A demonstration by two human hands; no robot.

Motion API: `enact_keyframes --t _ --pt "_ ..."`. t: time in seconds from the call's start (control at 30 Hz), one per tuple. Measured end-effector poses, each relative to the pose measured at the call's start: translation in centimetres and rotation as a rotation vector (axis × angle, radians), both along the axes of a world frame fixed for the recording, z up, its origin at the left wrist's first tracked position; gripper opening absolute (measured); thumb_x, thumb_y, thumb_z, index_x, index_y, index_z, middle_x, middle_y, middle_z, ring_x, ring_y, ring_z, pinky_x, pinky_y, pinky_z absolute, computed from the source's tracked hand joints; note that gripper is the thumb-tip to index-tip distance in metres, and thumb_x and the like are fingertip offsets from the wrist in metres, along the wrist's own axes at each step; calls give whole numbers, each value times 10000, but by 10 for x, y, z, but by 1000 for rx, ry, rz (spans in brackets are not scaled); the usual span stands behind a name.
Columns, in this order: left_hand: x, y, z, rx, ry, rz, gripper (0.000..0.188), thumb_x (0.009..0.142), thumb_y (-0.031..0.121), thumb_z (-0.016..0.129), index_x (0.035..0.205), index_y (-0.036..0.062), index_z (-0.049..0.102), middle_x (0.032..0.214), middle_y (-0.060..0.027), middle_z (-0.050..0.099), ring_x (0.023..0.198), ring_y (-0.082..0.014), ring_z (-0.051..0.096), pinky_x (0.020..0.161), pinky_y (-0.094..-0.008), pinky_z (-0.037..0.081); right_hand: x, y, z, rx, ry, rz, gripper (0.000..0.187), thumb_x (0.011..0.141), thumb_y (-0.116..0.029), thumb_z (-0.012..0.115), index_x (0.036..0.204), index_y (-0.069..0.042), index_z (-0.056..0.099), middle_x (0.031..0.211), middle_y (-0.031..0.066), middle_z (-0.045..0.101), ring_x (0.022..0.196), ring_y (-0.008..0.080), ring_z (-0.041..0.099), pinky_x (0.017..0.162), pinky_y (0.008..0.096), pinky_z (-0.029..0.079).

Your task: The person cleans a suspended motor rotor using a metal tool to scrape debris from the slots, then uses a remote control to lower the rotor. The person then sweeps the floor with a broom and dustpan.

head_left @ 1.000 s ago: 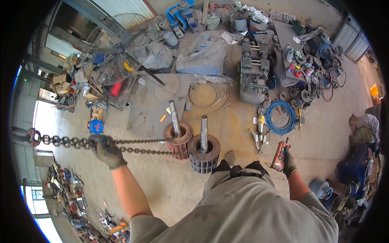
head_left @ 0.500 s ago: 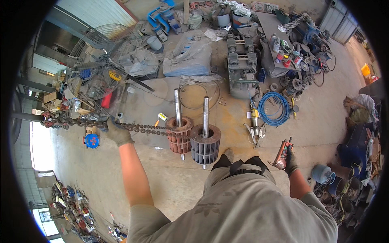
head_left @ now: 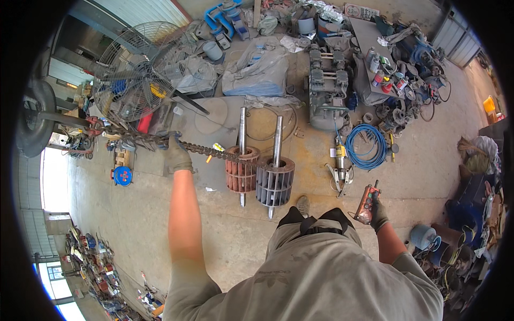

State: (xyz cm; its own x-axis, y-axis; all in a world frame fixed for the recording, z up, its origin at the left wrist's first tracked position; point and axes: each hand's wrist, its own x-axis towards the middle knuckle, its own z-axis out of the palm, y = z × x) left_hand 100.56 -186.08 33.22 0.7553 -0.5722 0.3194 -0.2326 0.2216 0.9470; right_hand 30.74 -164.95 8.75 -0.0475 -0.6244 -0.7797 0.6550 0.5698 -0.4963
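My left hand [head_left: 178, 155], in a grey work glove, is closed around a heavy dark chain [head_left: 211, 152] at the left. The chain runs from a reddish fitting [head_left: 95, 127] below a large dark hook [head_left: 38, 120] to a rust-red slotted rotor [head_left: 240, 179]. Beside that rotor stands a dark grey slotted rotor [head_left: 274, 187]; a bright steel shaft sticks up from each. How the chain fastens at the rotors is not clear. At the right, my gloved right hand [head_left: 379, 213] grips a red handheld remote control [head_left: 367, 204] with a short antenna.
A big caged fan [head_left: 140, 75] stands at the far left. Beyond the rotors are a plastic-covered heap [head_left: 256, 75] and an air compressor [head_left: 327, 91]. A coiled blue hose [head_left: 365, 145] and a yellow power tool [head_left: 340, 155] lie on the floor, right of the rotors.
My left hand has moved right with the chain, which now slopes down toward the rotors. More of the hook shows at the left. The remote control stays in my right hand.
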Motion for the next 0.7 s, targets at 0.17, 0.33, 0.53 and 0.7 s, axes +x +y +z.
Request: enact_keyframes --t 0.17,0.33,0.53,0.7 --pt "-14 -6 -11 -42 15 -50 122 919 118 647 1015 58 600 1012 -28 611 933 -147 561 859 -303 457 4 13 1 -4 -2 7 477 967 -572 653 1177 -144 664 907 15 705 764 175 683 724 382 593" --pt "-32 -22 -9 117 -25 -68 210 951 140 648 1127 26 639 1028 -38 620 938 -163 580 887 -313 468 1 31 8 2 48 20 481 958 -573 669 1192 -153 669 916 5 697 791 169 676 735 380 588" --pt "-40 -54 -27 205 -120 19 356 949 149 683 1243 -44 626 1129 -94 662 1018 -202 622 948 -354 491 -10 54 18 1 106 -19 518 978 -596 625 1198 -128 653 914 9 689 773 156 676 722 349 594" --pt "-30 -85 -57 225 -203 22 351 923 159 707 1203 -42 642 1141 -127 685 1020 -232 649 919 -364 511 -17 76 19 22 67 -77 483 988 -574 622 1210 -146 657 922 4 696 787 168 675 740 368 592"
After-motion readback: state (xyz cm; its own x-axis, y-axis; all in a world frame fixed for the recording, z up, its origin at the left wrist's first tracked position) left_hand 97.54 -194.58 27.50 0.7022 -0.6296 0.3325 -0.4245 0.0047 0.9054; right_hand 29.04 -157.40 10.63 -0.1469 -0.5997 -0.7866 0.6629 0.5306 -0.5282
